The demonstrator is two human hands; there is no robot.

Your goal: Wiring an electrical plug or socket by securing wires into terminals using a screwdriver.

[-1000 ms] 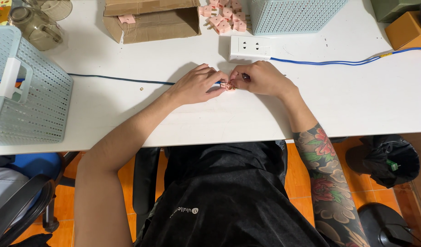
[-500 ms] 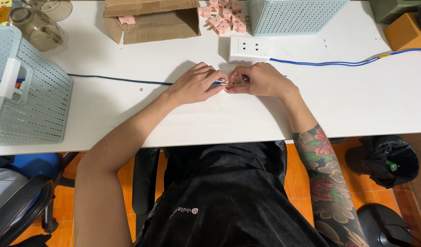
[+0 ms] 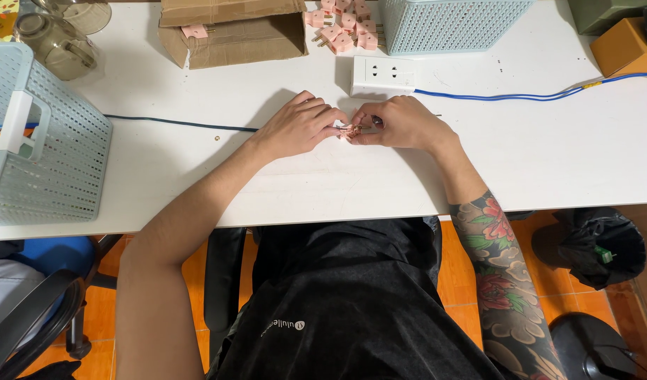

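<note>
Pink plug (image 3: 351, 130) pinched between both hands — left hand (image 3: 299, 127) grip steadies it, right hand (image 3: 401, 123) grip works its end; best kept low over the bench (image 3: 548, 155).

- The tabletop (image 3: 562, 155) looks like smooth white laminate with a faint sheen.
- The small pink plug (image 3: 351, 130) between both hands looks like matt plastic.
- The power strip (image 3: 383, 74) is white plastic, smooth and slightly glossy.
- The two baskets (image 3: 42, 155) are pale perforated plastic, matt.
- The box (image 3: 232, 39) is brown cardboard, rough and dull.
- The jars (image 3: 56, 42) look like clear glass, shiny.
- The blue cable (image 3: 506, 95) has a smooth sheath.
</note>
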